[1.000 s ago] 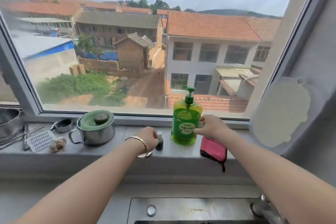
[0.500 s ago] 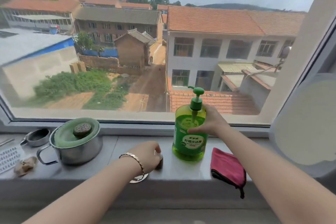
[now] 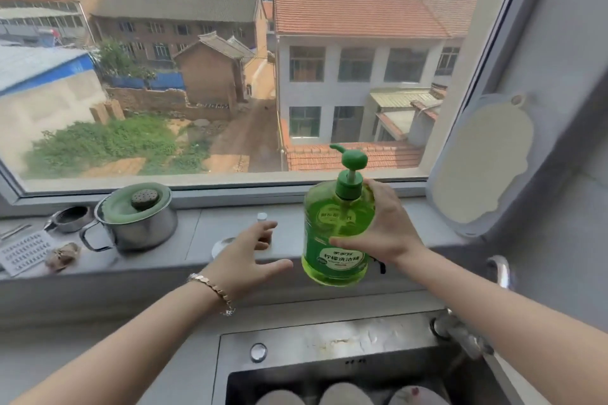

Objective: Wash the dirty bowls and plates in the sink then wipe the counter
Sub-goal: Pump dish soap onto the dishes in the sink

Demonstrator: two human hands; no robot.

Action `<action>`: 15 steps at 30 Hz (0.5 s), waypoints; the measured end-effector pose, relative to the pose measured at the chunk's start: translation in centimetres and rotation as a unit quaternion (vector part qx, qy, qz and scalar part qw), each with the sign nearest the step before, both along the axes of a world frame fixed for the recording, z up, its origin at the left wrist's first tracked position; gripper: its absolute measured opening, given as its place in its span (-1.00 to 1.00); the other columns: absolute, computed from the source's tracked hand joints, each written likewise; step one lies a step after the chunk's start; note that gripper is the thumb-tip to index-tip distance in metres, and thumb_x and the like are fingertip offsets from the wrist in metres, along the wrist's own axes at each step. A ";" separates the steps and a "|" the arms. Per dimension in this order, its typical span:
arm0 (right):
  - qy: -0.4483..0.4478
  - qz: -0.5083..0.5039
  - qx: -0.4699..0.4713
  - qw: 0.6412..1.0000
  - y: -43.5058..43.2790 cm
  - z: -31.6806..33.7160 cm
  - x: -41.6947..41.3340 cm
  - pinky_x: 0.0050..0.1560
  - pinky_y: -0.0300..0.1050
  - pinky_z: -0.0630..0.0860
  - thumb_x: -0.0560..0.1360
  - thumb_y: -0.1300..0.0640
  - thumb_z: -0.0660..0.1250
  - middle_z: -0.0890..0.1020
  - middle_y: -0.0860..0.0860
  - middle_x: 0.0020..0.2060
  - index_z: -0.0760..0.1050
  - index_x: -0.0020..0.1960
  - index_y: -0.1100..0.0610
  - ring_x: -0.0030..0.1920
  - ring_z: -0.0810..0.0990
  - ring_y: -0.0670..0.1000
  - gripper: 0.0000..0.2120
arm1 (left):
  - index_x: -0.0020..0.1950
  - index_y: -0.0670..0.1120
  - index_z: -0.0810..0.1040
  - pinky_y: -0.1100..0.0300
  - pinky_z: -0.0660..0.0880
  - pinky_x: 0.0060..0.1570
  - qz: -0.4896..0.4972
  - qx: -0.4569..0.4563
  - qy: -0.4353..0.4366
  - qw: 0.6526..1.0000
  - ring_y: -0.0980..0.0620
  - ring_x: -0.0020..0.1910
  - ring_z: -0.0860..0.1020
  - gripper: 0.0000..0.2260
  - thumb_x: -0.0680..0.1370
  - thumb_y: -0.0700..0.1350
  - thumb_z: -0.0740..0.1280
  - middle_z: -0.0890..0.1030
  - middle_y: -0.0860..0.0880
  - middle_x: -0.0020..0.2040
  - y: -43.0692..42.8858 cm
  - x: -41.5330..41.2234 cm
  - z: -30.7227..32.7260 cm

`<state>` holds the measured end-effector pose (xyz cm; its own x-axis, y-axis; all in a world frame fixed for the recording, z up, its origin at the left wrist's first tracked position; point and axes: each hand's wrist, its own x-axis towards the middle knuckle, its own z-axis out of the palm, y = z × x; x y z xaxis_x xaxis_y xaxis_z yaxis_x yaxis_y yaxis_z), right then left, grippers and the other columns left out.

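Kitchen window, tiled roofs outside. Below it runs a grey stone windowsill (image 3: pixel 204 233), and below that the sink.

- The right grip (image 3: pixel 386 233), a bare hand, wraps the green translucent plastic pump bottle of dish soap (image 3: pixel 335 240) from its right side. The thumb lies across the front above the label and the fingers go round the back near the shoulder.
- The bottle is upright. Its base looks clear of the sill, hanging just over the front edge.
- The left grip (image 3: pixel 245 260) holds nothing. Its fingers are spread and relaxed, near the bottle's lower left but not touching it.

Outward:
- A small dark vial with a white cap (image 3: pixel 262 216) stands just behind the left fingers.
- Farther left is a steel handled pot with a pale green lid (image 3: pixel 138 223).
- Below is the stainless steel sink (image 3: pixel 329 342). The pale rounded bowls (image 3: pixel 345 394) lie in it, cut off by the bottom of the view.
- A chrome tap (image 3: pixel 460 335) sits at the sink's right corner.

Step in hand, as I read it: bringing soap to the dishes. No sign of washing yet.

To do it well:
- The bottle is wide and smooth and looks well filled, so it is likely heavy, and a one-handed hold is marginal. Bring the left palm under the base, or keep it free for the pump.
- Keep the bottle upright and lower it straight toward the sink, clear of the vial and the tap.
- The green spout (image 3: pixel 339 148) points back and left, so turn it over the bowls before pressing.
- Short pumps should be enough.
- Set the bottle back well in from the sill's edge.
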<state>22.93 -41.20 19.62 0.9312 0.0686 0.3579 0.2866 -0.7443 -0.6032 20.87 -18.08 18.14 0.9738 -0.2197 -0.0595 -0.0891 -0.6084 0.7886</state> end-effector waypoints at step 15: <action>0.246 0.018 0.069 0.967 -13.1 -12.6 -26.7 0.21 -0.57 0.21 -0.01 -0.28 0.51 0.34 -0.25 0.22 0.22 0.40 -0.01 0.26 0.26 -0.42 0.06 | 0.26 0.28 0.33 0.07 0.47 0.23 -0.090 -0.208 0.183 0.957 0.15 0.20 0.52 -0.14 0.01 0.11 0.60 0.51 0.13 0.23 -17.9 -21.2 -14.1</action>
